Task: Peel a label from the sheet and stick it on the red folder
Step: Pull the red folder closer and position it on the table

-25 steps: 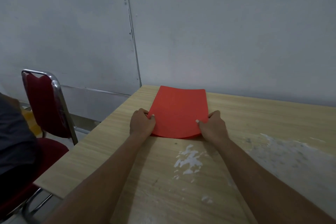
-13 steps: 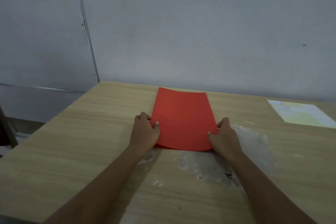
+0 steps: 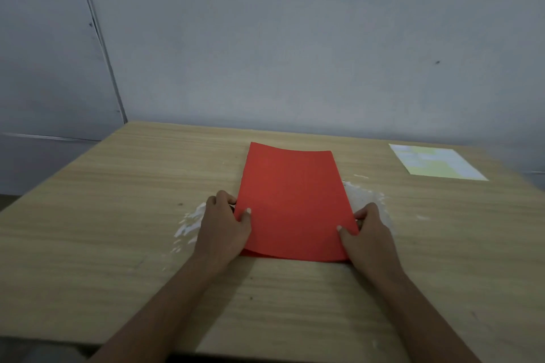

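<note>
Nearest the front edge of the wooden desk (image 3: 97, 215), 2 bare forearms reach forward over the grain. Further in, the left hand (image 3: 225, 224) pinches the left side of the red folder (image 3: 290, 203) near its front corner, thumb on top and fingers curled under the edge. The right hand (image 3: 368, 233) grips the opposite side the same way, thumb pressed on the red surface. Between them the folder lies lengthwise on the desk, its near edge bowed slightly upward. White scuffed patches (image 3: 188, 224) mark the wood just beside both hands. Beyond, at the far right and well apart from the folder, the label sheet (image 3: 436, 162) lies flat, pale with yellowish areas. Behind everything stands a grey wall (image 3: 295, 38).
</note>
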